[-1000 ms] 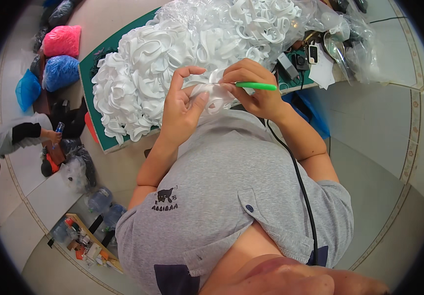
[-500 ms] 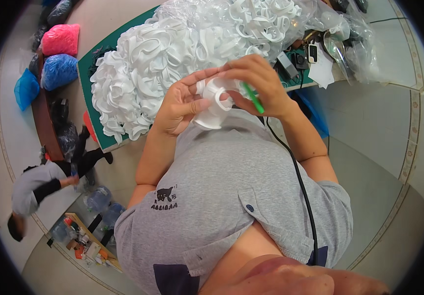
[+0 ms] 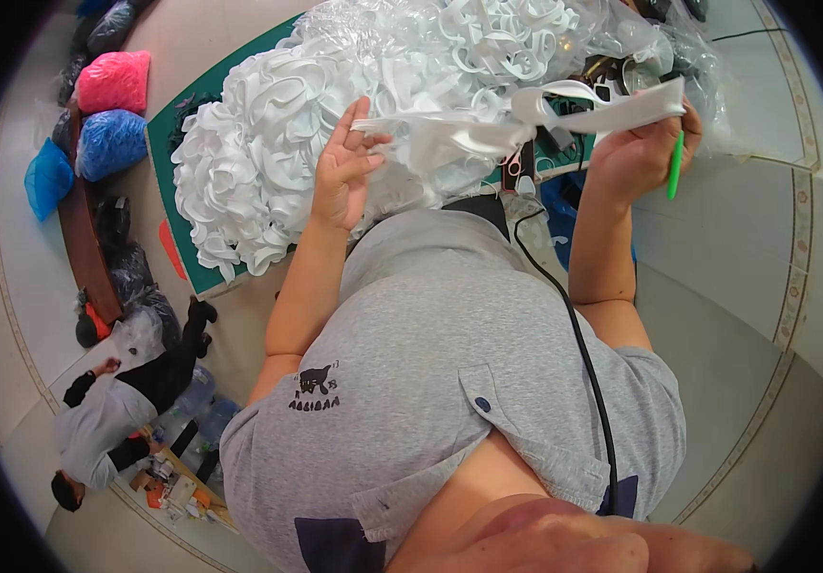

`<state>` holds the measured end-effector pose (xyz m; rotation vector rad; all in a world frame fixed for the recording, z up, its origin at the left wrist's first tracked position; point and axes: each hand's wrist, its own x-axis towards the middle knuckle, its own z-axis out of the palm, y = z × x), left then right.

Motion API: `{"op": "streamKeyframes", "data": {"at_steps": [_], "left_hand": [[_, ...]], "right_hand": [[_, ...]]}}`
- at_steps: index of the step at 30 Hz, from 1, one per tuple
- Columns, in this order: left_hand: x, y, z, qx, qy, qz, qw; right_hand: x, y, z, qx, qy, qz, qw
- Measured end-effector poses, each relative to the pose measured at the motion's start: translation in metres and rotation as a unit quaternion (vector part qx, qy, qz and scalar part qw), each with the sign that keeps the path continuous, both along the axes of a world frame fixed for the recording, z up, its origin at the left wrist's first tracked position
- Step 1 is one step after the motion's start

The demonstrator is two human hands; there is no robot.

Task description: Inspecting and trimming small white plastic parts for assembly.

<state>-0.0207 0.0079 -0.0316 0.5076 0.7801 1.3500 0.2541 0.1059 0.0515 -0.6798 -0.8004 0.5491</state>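
Note:
A long white strip [image 3: 612, 116], smooth and curling, stretches sideways over the table's near edge. My right hand [image 3: 633, 158] is closed on its right part, and a slim green stick-like tool [image 3: 675, 167] points down from the same hand. The strip's middle is smeared by motion. At its thin left end is my left hand [image 3: 342, 181], with fingers spread and thumb apart; the end crosses the fingers, not gripped by them. Behind both hands lies a large heap of similar white curled pieces [image 3: 277, 115] on a green table mat [image 3: 165, 162].
Clear plastic bags [image 3: 707, 86] and scissors with pale handles [image 3: 514, 170] lie towards the right. A black cable [image 3: 578, 334] runs down my front. On the far left are pink [image 3: 113, 81] and blue [image 3: 112, 143] bags, and another person [image 3: 110, 415].
The coiled white piece has opened into a long strip. My right hand has moved right with it; my left hand has let go and spread its fingers. The other person has moved.

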Motion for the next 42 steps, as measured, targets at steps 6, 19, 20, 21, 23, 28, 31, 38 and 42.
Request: {"op": "streamKeyframes", "data": {"at_steps": [6, 19, 20, 21, 23, 28, 31, 38, 42], "left_hand": [[-0.003, 0.003, -0.038, -0.042, 0.11, 0.185, 0.976], [-0.006, 0.018, -0.117, 0.052, 0.838, 0.028, 0.543], [-0.005, 0.02, -0.113, 0.054, 0.838, 0.027, 0.543], [-0.004, 0.022, -0.107, 0.022, 0.807, 0.018, 0.59], [-0.004, 0.022, -0.094, -0.012, 0.773, 0.008, 0.634], [-0.012, 0.013, -0.078, -0.04, 0.569, 0.02, 0.821], [-0.019, 0.003, -0.063, -0.065, 0.467, -0.032, 0.881], [-0.017, -0.004, -0.033, -0.123, 0.544, -0.101, 0.824], [-0.001, -0.012, -0.002, -0.052, 0.7, -0.084, 0.708]], "right_hand": [[0.016, 0.006, 0.01, -0.097, -0.057, -0.065, 0.992], [0.029, 0.139, -0.063, -0.291, -0.233, 0.037, 0.927], [0.033, 0.149, -0.074, -0.25, -0.277, 0.039, 0.927], [0.039, 0.157, -0.085, -0.208, -0.321, 0.042, 0.923], [0.028, 0.149, -0.078, -0.188, -0.242, 0.109, 0.946], [0.013, 0.135, -0.06, -0.232, -0.228, 0.166, 0.931], [0.011, 0.136, -0.052, -0.325, -0.126, 0.247, 0.904], [0.029, 0.184, -0.106, -0.32, -0.031, 0.262, 0.91], [0.068, 0.208, -0.183, -0.344, -0.218, 0.145, 0.902]]}}
